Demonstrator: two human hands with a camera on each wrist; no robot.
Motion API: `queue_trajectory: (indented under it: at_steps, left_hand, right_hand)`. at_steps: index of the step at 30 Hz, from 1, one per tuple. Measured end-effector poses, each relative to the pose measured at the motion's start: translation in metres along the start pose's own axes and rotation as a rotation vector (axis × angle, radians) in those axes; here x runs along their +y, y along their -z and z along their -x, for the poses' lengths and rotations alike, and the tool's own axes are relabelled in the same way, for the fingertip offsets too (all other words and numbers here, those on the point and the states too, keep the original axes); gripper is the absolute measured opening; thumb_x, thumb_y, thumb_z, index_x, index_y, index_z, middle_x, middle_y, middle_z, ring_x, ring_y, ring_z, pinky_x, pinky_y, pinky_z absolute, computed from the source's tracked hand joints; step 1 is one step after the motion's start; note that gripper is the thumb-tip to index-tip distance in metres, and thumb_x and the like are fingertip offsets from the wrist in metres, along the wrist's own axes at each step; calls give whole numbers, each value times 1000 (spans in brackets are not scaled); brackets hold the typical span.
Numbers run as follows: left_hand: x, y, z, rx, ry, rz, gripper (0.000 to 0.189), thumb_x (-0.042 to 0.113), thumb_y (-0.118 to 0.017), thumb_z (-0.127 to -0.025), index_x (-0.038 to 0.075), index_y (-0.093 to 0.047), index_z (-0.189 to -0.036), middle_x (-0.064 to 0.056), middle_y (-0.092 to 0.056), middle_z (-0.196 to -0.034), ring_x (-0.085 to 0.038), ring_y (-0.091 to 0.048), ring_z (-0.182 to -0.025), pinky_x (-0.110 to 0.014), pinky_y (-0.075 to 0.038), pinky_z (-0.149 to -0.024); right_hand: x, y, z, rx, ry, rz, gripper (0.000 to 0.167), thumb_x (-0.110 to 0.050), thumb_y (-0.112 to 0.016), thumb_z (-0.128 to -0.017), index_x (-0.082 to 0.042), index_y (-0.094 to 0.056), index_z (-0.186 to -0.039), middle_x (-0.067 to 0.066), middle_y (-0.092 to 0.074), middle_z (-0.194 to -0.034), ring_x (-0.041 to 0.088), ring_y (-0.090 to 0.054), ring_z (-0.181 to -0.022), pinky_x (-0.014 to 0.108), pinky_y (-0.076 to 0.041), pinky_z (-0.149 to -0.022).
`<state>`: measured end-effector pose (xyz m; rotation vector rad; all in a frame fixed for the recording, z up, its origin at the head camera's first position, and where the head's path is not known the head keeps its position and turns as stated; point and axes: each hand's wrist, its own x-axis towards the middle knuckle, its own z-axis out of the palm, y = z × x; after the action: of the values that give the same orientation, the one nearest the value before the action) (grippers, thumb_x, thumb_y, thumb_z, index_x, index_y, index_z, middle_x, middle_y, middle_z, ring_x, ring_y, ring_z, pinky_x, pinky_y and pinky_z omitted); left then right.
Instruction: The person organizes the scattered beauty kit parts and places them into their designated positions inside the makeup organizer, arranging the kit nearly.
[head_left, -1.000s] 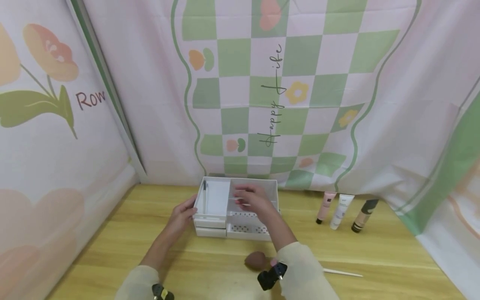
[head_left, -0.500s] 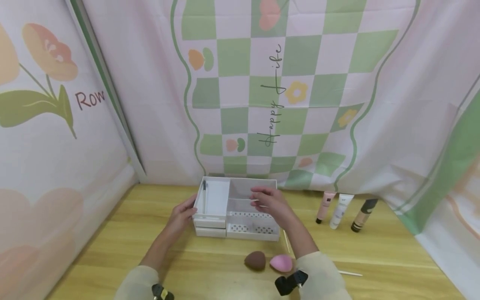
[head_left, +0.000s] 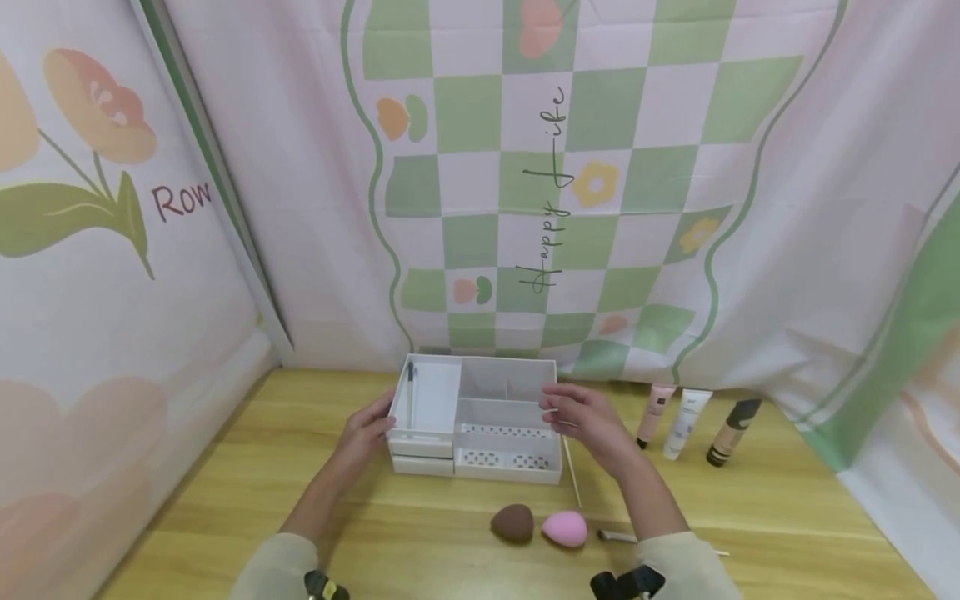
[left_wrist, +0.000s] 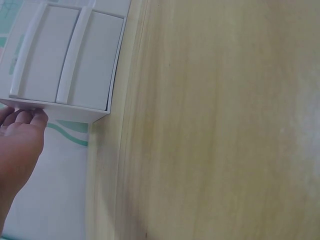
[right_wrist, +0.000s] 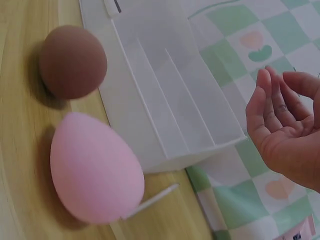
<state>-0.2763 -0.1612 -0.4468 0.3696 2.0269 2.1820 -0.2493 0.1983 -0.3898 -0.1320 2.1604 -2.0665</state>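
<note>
A white desktop organizer [head_left: 507,411] with two small drawers [left_wrist: 42,52] at its front left stands against the back curtain. My left hand [head_left: 367,429] touches its left side wall, the fingertips just beside the drawers in the left wrist view. A dark-capped pen-like stick [head_left: 410,396] lies in the organizer's left top tray. My right hand [head_left: 596,422] hovers at the organizer's right edge, fingers loosely bent and holding nothing; the right wrist view shows the empty palm. Below the organizer, a brown makeup sponge [head_left: 513,524] and a pink makeup sponge [head_left: 566,529] lie on the table.
At the right stand a pink tube [head_left: 655,414], a white tube [head_left: 686,423] and a beige bottle with a black cap [head_left: 733,432]. A thin stick [head_left: 573,475] lies beside the organizer. A small brush [head_left: 617,536] lies partly under my right forearm. Printed curtains close off the back and sides.
My right hand has moved right, from over the organizer's right compartments to its right edge, uncovering them and the pink sponge. The left hand has stayed on the left side wall.
</note>
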Motion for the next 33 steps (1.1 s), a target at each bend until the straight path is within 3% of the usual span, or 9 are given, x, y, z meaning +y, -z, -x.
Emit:
queue_trajectory:
  at_steps: [3, 5, 10, 13, 16, 22, 29, 33]
  left_hand:
    - [-2, 0, 0, 3, 6, -6, 59, -1, -41, -101, -9, -21, -156, -25, -15, -168, -40, -19, -156, -35, -32, -122]
    - [-3, 0, -1, 2, 10, -10, 59, 0, -41, -101, -8, -21, -157, -24, -16, -168, -39, -20, -156, -34, -33, -121]
    - [-4, 0, -2, 9, 13, -10, 59, 1, -42, -101, -7, -23, -156, -24, -17, -168, -39, -22, -156, -24, -40, -117]
    - [-3, -1, -1, 25, 15, -9, 59, 1, -42, -101, -8, -23, -156, -25, -18, -168, -39, -22, -155, -18, -42, -113]
    - [-1, -2, 0, 36, 15, -12, 58, 0, -41, -101, -8, -23, -156, -25, -17, -168, -39, -21, -156, -22, -40, -115]
    - [1, 0, 0, 30, 14, -15, 58, 1, -41, -101, -8, -23, -156, -24, -18, -168, -39, -21, -156, -36, -33, -122]
    - [-3, 1, -1, 20, 14, -14, 59, 1, -42, -101, -7, -24, -156, -24, -19, -168, -39, -23, -156, -21, -43, -114]
    - [-2, 1, -1, 15, 12, -22, 59, 2, -43, -101, -7, -24, -157, -25, -18, -168, -41, -22, -156, -25, -41, -117]
  right_hand:
    - [2, 11, 8, -3, 10, -10, 47, -17, -55, -104, 8, -47, -143, -11, -70, -100, 4, -68, -93, 21, -61, -93]
    - [5, 19, 13, -6, 15, -5, 38, -18, -55, -104, -1, -55, -137, -13, -71, -100, 4, -68, -93, 20, -61, -92]
    - [11, 43, 28, 12, 24, 55, 27, -22, -56, -104, -14, -63, -128, -15, -73, -102, 5, -70, -95, 19, -61, -89]
    - [16, 57, 36, 23, 28, 119, 38, -22, -56, -104, -2, -58, -136, -14, -72, -103, 6, -70, -96, 19, -61, -90]
    - [21, 70, 44, 37, 15, 161, 46, -22, -56, -104, 7, -51, -140, -15, -72, -101, 5, -70, -94, 20, -61, -89]
    - [33, 96, 59, 37, -19, 232, 39, -20, -55, -104, 3, -57, -135, -19, -73, -102, 2, -69, -93, 21, -61, -87]
    - [40, 120, 76, -6, -56, 352, 50, -20, -54, -104, 15, -48, -139, -23, -72, -106, 1, -69, -96, 23, -61, -89]
    - [44, 134, 84, -39, -37, 403, 49, -20, -54, -105, 15, -49, -138, -25, -71, -108, -1, -69, -96, 22, -61, -87]
